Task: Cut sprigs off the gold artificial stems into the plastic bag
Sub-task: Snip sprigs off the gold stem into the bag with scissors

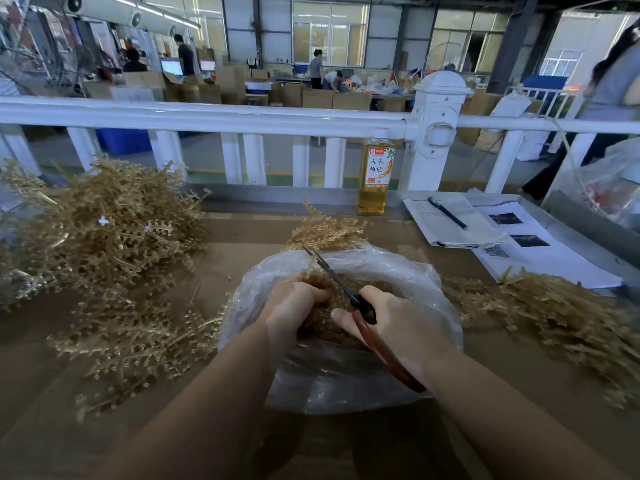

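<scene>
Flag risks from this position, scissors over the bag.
1. The left hand grips the gold stem close beside the scissors; a fingertip could get nicked.
2. The plastic bag rim bunches up under the blades and might get snipped.
3. Sprigs might fall outside the bag.

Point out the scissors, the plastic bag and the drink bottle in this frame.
scissors [377, 344]: head view, on the red-brown handle.
plastic bag [429, 292]: head view, on the right rim.
drink bottle [375, 171]: head view, on the label.

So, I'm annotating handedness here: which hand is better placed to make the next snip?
Right hand: it already grips the red-handled scissors, blades over the clear plastic bag. Left hand holds the gold stem.
</scene>
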`<state>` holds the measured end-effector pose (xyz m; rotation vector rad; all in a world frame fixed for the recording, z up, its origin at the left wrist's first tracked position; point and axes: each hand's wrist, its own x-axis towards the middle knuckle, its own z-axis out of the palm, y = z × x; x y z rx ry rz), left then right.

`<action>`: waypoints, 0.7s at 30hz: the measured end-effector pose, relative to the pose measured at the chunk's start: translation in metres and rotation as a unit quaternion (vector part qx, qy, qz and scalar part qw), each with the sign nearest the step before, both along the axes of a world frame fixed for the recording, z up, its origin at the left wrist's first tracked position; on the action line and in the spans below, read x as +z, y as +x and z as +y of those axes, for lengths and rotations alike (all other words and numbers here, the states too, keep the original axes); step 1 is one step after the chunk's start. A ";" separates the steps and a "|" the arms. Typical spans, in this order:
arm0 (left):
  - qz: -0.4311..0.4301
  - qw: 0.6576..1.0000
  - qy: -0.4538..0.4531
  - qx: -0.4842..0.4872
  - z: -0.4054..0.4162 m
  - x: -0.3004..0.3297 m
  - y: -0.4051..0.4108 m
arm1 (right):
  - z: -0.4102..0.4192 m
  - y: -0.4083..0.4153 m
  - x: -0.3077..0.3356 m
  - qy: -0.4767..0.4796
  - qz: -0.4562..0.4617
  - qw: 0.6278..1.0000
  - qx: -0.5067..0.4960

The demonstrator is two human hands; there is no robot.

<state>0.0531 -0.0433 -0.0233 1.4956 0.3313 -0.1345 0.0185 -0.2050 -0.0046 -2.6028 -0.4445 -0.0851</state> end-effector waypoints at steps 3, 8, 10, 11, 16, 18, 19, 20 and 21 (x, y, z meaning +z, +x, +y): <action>-0.006 1.000 -0.012 -0.007 0.001 0.000 -0.002 | 0.001 0.002 -0.001 0.005 0.003 1.000 0.007; -0.001 0.999 -0.036 -0.007 0.002 0.001 -0.002 | 0.001 0.004 -0.004 0.035 0.000 0.999 0.007; -0.001 0.999 -0.036 -0.007 0.002 0.000 -0.002 | 0.001 0.005 -0.004 0.039 0.001 0.999 0.006; -0.004 0.999 -0.036 -0.006 0.002 0.001 -0.002 | 0.001 0.005 -0.004 0.036 -0.001 0.999 0.006; -0.011 0.999 -0.038 -0.020 0.003 0.000 -0.004 | 0.001 0.007 -0.006 0.041 -0.003 0.999 0.005; -0.013 0.999 -0.043 -0.024 0.003 -0.001 -0.003 | 0.002 0.008 -0.007 0.046 -0.002 0.999 0.002; -0.014 0.999 -0.047 -0.024 0.004 -0.002 -0.003 | 0.002 0.008 -0.008 0.049 -0.001 0.999 0.000; -0.014 0.998 -0.050 -0.025 0.004 -0.002 -0.003 | 0.002 0.009 -0.008 0.049 0.002 0.999 -0.001; -0.015 0.998 -0.052 -0.025 0.004 -0.003 -0.003 | 0.001 0.009 -0.007 0.045 0.004 0.999 -0.002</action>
